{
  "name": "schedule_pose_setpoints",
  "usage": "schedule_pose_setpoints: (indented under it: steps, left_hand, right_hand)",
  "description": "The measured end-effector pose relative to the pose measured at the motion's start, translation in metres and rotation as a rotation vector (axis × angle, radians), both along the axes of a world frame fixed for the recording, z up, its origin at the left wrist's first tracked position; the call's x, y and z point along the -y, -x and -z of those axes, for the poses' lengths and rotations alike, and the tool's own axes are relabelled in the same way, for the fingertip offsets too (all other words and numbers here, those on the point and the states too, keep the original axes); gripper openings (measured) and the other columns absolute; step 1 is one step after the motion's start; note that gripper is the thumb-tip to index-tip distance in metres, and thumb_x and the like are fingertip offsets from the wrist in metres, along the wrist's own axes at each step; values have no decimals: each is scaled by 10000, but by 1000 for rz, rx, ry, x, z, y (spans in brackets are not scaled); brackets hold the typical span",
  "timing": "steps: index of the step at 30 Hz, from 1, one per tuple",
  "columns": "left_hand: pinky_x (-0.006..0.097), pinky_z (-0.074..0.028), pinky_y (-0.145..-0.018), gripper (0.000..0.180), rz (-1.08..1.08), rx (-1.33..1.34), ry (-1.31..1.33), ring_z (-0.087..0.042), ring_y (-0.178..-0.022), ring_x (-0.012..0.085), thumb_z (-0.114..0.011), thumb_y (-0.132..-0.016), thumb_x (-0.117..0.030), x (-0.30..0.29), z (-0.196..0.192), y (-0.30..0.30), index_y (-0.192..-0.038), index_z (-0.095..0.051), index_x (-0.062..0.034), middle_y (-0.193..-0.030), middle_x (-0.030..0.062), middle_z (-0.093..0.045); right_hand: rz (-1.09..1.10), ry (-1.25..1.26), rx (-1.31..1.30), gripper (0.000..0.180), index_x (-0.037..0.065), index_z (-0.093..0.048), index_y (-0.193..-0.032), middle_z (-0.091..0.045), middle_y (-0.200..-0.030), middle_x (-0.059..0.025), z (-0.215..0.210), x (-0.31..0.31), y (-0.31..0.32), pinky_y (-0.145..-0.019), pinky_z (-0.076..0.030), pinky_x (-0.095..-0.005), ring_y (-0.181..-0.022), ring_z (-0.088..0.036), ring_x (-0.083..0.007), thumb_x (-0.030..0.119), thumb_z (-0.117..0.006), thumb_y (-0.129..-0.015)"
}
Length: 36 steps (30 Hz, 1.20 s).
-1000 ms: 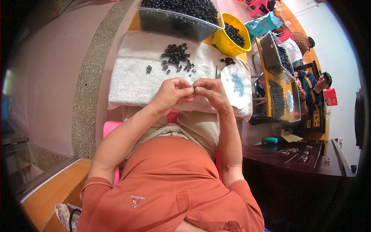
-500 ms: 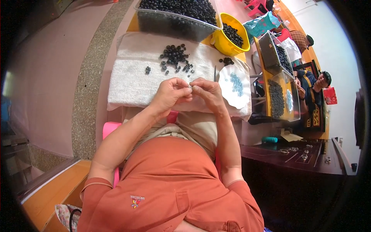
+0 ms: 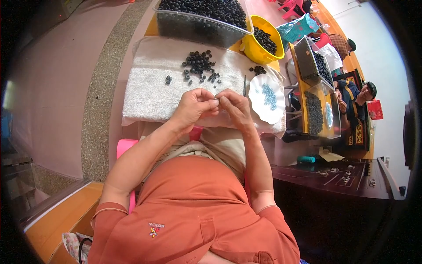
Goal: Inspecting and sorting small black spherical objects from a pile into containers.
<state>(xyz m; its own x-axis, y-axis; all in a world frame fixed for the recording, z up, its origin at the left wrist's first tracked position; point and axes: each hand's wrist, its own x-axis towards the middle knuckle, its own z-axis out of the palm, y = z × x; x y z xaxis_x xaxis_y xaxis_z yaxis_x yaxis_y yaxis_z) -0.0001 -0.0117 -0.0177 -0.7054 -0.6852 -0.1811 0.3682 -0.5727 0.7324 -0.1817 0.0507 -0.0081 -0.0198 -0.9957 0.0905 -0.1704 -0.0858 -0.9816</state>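
Observation:
Over the near part of a white towel (image 3: 147, 94), my left hand (image 3: 196, 107) and my right hand (image 3: 236, 108) meet with thumbs and forefingers pinched together. Whatever sits between the fingertips is too small to make out. Just beyond them lies a loose heap of small black ring-like pieces (image 3: 199, 63), with several strays scattered toward my hands. A white scalloped dish (image 3: 259, 112) holding tiny blue bits (image 3: 269, 97) is to the right of my right hand. A thin dark tool (image 3: 245, 86), perhaps tweezers, lies against the dish's left side.
A clear plastic bin (image 3: 193, 24) full of black pieces stands at the back. Beside it is a yellow bucket (image 3: 252, 50) with more of them. Another small black cluster (image 3: 259, 70) lies above the dish. At the right, a person (image 3: 351, 94) works by other clear bins (image 3: 314, 112).
My right hand has shifted very slightly, its fingers still pinched against the left ones. The pieces on the towel look the same.

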Motion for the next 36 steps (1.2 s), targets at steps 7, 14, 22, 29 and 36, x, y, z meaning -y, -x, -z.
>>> schedule_pose_setpoints:
  steps: [7, 14, 22, 29, 36]
  left_hand:
    - [267, -593, -725, 175, 27, -30, -33, -673, -761, 154, -679, -870, -34, 2, -2, -2, -993, -554, -24, -896, 75, -652]
    - [278, -594, -728, 193, 68, -19, -50, -678, -753, 166, -693, -859, -36, 3, -5, -3, -986, -548, -29, -896, 83, -659]
    - [272, -583, -729, 181, 55, 10, -80, -670, -779, 152, -692, -864, -52, 2, -9, -4, -980, -552, -47, -904, 71, -654]
    - [282, -567, -781, 160, 23, 46, -67, -648, -840, 131, -691, -869, -76, 6, -8, -5, -961, -561, -73, -903, 38, -638]
    - [282, -567, -780, 149, 43, 28, -37, -646, -840, 127, -688, -869, -71, 8, -3, -4, -945, -561, -77, -920, 40, -638]
  right_hand:
    - [-26, 71, -61, 157, -32, -653, -1010, -610, -951, -20, -3, 0, -3, -753, -455, -210, -867, -561, -73, 99, -572, -975]
    - [-30, 14, -4, 135, -32, -675, -1004, -631, -931, -42, -8, -1, -2, -778, -459, -230, -865, -577, -105, 46, -578, -952]
    - [-9, 67, -14, 159, -22, -685, -1061, -632, -947, -60, -6, -6, -3, -760, -490, -229, -880, -598, -114, 12, -597, -933]
    - [36, 362, -216, 390, 2, -625, -1194, -602, -945, -85, -2, -5, -19, -701, -493, -233, -801, -607, -135, -17, -719, -816]
    - [134, 468, -473, 408, 21, -649, -1155, -608, -948, -109, -9, -6, -26, -662, -512, -267, -760, -621, -165, -48, -743, -765]
